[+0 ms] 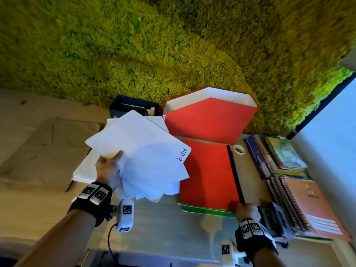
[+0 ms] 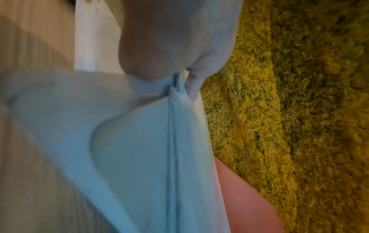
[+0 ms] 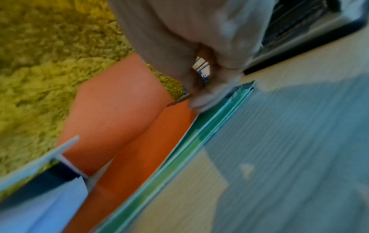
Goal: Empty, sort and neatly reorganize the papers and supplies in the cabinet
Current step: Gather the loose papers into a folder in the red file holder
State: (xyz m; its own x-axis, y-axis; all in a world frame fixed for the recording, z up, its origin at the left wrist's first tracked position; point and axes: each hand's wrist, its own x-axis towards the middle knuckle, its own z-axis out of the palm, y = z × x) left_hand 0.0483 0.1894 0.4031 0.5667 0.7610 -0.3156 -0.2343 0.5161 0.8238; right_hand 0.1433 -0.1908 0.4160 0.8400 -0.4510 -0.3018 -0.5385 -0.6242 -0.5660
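My left hand (image 1: 108,166) holds up a fanned bundle of white papers (image 1: 146,157); the top sheet is marked "HR 9". In the left wrist view thumb and fingers (image 2: 191,88) pinch the edge of those papers (image 2: 139,141). A red folder (image 1: 208,174) lies open on the table, its flap (image 1: 210,120) leaning on the moss wall. It rests on a green folder (image 1: 204,210). My right hand (image 1: 245,209) grips the red folder's near right corner. The right wrist view shows that hand (image 3: 199,97) curled onto the corner of the red folder (image 3: 129,141) and the green folders (image 3: 199,138) below.
More white sheets (image 1: 84,172) lie on the wooden table (image 1: 173,228) under my left hand. A dark blue box (image 1: 133,108) stands at the back. To the right are a tape roll (image 1: 239,149), stacked books (image 1: 285,157), spiral notebooks (image 1: 308,205) and a black item (image 1: 269,214).
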